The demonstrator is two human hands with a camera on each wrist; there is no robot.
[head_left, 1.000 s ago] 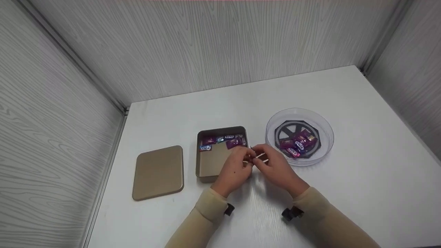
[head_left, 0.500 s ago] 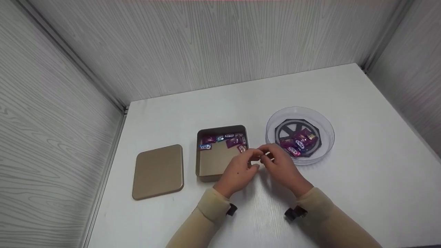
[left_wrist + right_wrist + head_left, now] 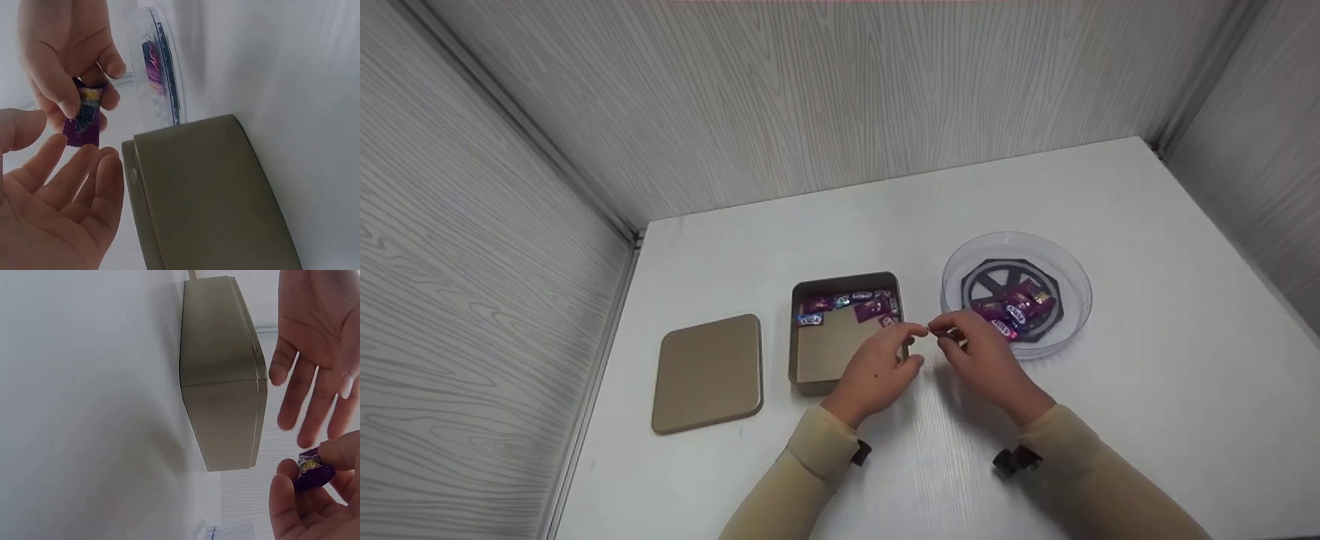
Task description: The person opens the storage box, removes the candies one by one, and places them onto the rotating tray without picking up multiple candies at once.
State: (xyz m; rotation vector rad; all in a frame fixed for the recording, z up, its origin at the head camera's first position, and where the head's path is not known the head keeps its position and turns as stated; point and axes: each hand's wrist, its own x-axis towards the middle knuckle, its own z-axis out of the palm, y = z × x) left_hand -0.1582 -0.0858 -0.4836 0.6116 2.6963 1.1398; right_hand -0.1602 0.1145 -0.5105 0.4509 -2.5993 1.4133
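Note:
My right hand point(image 3: 982, 360) pinches a small purple wrapped candy point(image 3: 84, 115) between thumb and fingers; printing in yellow shows on its wrapper. Facing it, my left hand point(image 3: 877, 371) has its fingers loosely extended, the tips right by the candy's lower end in the left wrist view. Both hands are over the near right corner of an open gold tin point(image 3: 825, 356). Inside the tin, several wrapped candies point(image 3: 872, 308) lie along the far and right sides. To the right, a clear round dish point(image 3: 1076, 330) holds a pile of purple and pink candies point(image 3: 1020, 307), partly behind my right hand.
The tin's gold lid point(image 3: 709, 375) lies flat on the white table point(image 3: 1170, 390) left of the tin. Grey wood-grain panels point(image 3: 840, 97) close off the back and both sides.
My hands have shifted slightly right, off the tin's right edge, and drawn a little apart. The left fingers have loosened, and a red candy at the tin's right side has come into view.

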